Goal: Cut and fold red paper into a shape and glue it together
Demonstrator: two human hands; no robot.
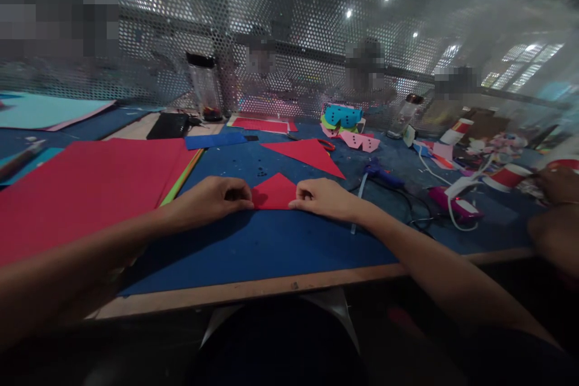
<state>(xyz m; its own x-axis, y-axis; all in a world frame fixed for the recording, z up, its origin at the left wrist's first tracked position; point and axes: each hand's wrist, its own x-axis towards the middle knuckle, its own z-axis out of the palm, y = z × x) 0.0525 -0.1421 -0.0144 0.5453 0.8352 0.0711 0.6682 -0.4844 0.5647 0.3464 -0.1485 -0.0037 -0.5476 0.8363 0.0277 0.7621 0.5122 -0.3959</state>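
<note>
holding a small piece of red paper (274, 193) flat on the blue table (253, 253), we have both hands at its near edge, right in front of us. our left hand (217, 202) has its thumb and forefinger closed on the near left corner; our right hand (325, 199) does the same at the near right corner. the other fingers of each hand are curled in toward the palm.

we judge the paper to be very light and fairly stiff, like craft card: it should keep a crease well, yet bend, scuff or tear if pulled hard. it looks dry and matt, so we expect little slipping under the fingertips. the near corners seem the best places to hold, with a light pinch that leaves the middle uncrushed.

in looks, the paper is plain bright red, with no print that we can see. its far side rises to a blunt peak pointing away from us, and its near edge runs straight between our hands. our fingers hide the side corners, and we cannot tell how many layers it has. just beyond lies a bigger red triangle (312, 157); to the left, a stack of red sheets (108, 178).
</note>
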